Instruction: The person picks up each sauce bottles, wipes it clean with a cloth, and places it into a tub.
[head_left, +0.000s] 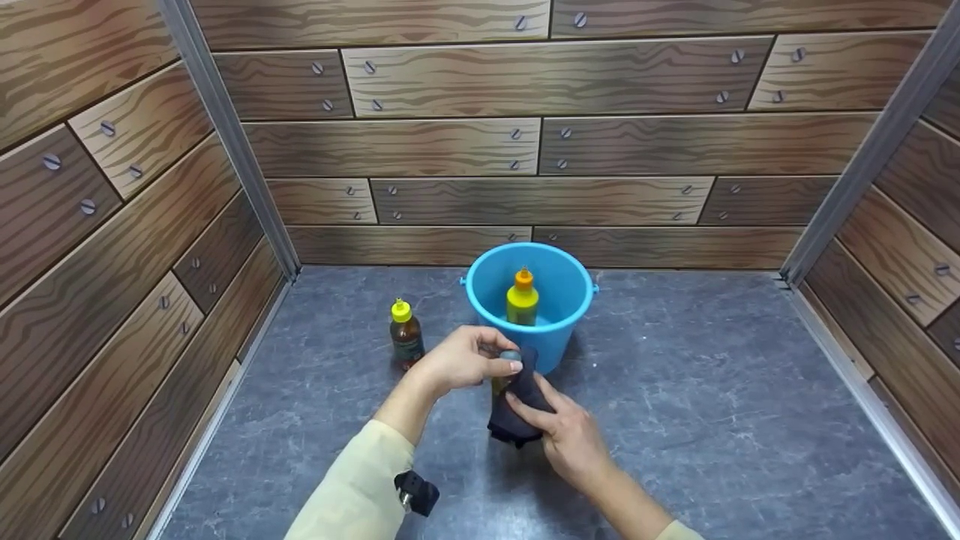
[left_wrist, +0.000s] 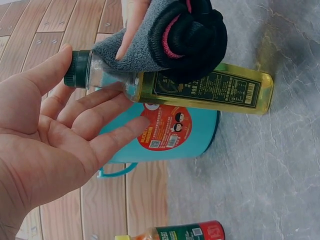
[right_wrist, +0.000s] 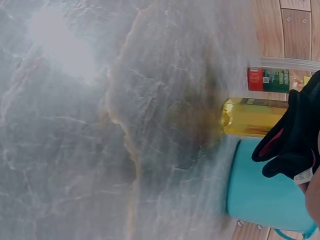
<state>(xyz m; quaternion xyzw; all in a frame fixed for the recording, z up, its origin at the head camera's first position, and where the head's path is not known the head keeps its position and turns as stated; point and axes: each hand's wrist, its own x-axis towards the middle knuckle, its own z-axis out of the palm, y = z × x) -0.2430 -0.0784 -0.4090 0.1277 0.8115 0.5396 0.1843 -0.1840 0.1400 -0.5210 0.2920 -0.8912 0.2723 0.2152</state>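
A clear oil bottle (left_wrist: 257,92) with yellow-green liquid and a dark green cap (left_wrist: 77,69) stands upright in front of the blue bucket. My left hand (head_left: 459,361) pinches that cap between thumb and index finger, its other fingers extended beside the neck. With my right hand (head_left: 576,439) I hold a grey and black cloth (head_left: 527,405) with pink trim against the bottle's neck and side. The cloth covers part of the bottle and its label. Whether the bottle's base touches the floor, I cannot tell.
Behind my hands is the blue bucket (head_left: 559,349), holding a yellow bottle (head_left: 523,304) with an orange cap. Left of it stands a brown sauce bottle (head_left: 406,341) with a yellow cap. Wood-patterned walls (head_left: 450,150) enclose the grey marbled floor (head_left: 712,420).
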